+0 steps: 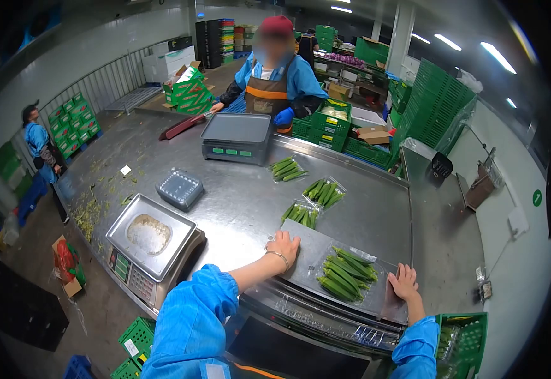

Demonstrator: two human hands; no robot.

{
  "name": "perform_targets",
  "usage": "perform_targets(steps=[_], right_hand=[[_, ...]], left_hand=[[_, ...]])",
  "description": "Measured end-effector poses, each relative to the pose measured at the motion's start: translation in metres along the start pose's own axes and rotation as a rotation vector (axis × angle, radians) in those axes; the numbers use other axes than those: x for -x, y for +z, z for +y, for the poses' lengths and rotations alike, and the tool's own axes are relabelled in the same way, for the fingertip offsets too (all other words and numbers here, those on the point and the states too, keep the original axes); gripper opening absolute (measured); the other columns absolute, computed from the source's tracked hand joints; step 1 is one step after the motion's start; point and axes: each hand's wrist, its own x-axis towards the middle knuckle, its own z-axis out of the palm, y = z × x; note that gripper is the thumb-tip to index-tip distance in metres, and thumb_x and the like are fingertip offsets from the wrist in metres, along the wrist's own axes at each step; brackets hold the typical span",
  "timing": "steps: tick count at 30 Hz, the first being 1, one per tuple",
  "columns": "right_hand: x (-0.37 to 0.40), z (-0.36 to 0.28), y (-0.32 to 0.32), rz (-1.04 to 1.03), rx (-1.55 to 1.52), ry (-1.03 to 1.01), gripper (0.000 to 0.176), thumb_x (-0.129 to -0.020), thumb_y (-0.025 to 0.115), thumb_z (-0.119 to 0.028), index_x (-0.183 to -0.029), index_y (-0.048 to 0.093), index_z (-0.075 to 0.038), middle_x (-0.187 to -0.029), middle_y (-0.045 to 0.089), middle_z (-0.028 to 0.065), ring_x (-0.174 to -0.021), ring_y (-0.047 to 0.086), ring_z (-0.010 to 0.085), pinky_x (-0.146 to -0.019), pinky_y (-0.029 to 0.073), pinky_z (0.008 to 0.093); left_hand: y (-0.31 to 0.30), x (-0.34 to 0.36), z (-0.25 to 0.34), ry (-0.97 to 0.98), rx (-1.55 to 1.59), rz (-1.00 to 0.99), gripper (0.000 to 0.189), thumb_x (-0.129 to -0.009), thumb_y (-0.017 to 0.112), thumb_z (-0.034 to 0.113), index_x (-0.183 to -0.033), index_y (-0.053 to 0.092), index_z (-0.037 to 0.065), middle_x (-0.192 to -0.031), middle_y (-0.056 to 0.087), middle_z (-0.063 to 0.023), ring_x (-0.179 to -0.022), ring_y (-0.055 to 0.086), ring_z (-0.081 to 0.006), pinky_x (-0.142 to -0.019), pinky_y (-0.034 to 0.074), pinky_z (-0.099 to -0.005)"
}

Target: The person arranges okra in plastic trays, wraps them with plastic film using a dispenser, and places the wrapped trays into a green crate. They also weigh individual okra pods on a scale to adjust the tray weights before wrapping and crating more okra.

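A clear pack of green okra [348, 275] lies on a flat metal plate [307, 243] at the table's near edge. My left hand [282, 251] rests on the plate's left side, its fingers apart and a bracelet at the wrist. On the other side, my right hand [403, 282] touches the plate's right end with fingers spread. Neither hand touches the okra. Beyond the plate lie more okra packs: one close by [299, 215], another [325, 192] behind it, and a third [287, 168] near the far scale.
To my left stands a weighing scale [152, 237], with clear plastic trays [179, 188] beyond it. Another scale [236, 139] sits across the table before a co-worker [272, 82] holding a dark red object [183, 127]. A green crate [462, 344] is at my right.
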Motion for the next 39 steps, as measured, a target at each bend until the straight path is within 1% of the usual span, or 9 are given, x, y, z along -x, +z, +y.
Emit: perform_targets(steps=[13,16,19,22,27,30,39], right_hand=[[0.004,-0.005,-0.005,-0.03,0.002,0.007,0.075,-0.083,0.038,-0.06,-0.141,0.015,-0.02,-0.149,0.005,0.0098,-0.136,-0.004,0.0317,-0.101,0.008,0.0617],[0.003,-0.004,-0.004,-0.033,0.007,0.011,0.075,-0.083,0.038,-0.06,-0.141,0.015,-0.02,-0.149,0.005,0.0092,-0.136,-0.004,0.0316,-0.101,0.008,0.0613],[0.003,-0.005,-0.003,-0.031,0.012,0.015,0.074,-0.084,0.037,-0.06,-0.141,0.015,-0.02,-0.149,0.005,0.0085,-0.137,-0.004,0.0313,-0.101,0.008,0.0612],[0.002,-0.003,-0.002,-0.021,0.021,0.011,0.073,-0.084,0.037,-0.06,-0.141,0.015,-0.02,-0.149,0.006,0.0081,-0.137,-0.003,0.031,-0.101,0.009,0.0613],[-0.001,-0.001,0.0,-0.012,0.034,0.011,0.073,-0.084,0.037,-0.06,-0.141,0.016,-0.02,-0.148,0.008,0.0082,-0.137,-0.002,0.031,-0.101,0.01,0.0614],[0.0,-0.003,-0.001,-0.005,0.022,0.004,0.073,-0.083,0.039,-0.059,-0.141,0.018,-0.019,-0.148,0.01,0.0087,-0.136,0.001,0.0319,-0.103,0.011,0.0586],[-0.001,-0.002,-0.002,-0.016,0.037,0.008,0.073,-0.083,0.037,-0.06,-0.141,0.017,-0.02,-0.148,0.009,0.0088,-0.136,0.0,0.0322,-0.103,0.011,0.059]], left_hand=[[0.0,0.002,-0.001,0.015,0.033,0.028,0.028,-0.076,0.052,0.011,-0.103,0.05,0.007,-0.101,0.047,-0.0204,-0.099,0.045,-0.0344,-0.067,0.052,-0.0401],[-0.001,0.003,-0.001,0.015,0.04,0.022,0.029,-0.076,0.052,0.011,-0.105,0.049,0.007,-0.102,0.046,-0.0201,-0.1,0.045,-0.0341,-0.068,0.051,-0.0398],[0.006,0.002,-0.001,-0.002,-0.013,0.049,0.023,-0.081,0.052,0.017,-0.104,0.051,0.012,-0.103,0.047,-0.0151,-0.103,0.045,-0.0305,-0.065,0.053,-0.0444],[0.001,0.002,-0.001,0.001,0.017,-0.01,0.032,-0.077,0.051,0.012,-0.109,0.047,0.008,-0.104,0.045,-0.0191,-0.101,0.044,-0.0332,-0.071,0.051,-0.0386],[0.001,0.004,0.0,0.001,0.012,0.02,0.032,-0.077,0.051,0.012,-0.108,0.048,0.008,-0.104,0.046,-0.0184,-0.102,0.044,-0.0328,-0.071,0.051,-0.0384],[0.001,0.004,-0.001,0.001,0.026,0.021,0.031,-0.077,0.052,0.012,-0.108,0.048,0.008,-0.104,0.046,-0.018,-0.102,0.044,-0.0326,-0.07,0.051,-0.0384],[0.004,0.004,-0.002,0.019,0.009,0.065,0.028,-0.077,0.052,0.013,-0.105,0.049,0.008,-0.101,0.047,-0.0175,-0.098,0.046,-0.0317,-0.066,0.052,-0.0375]])
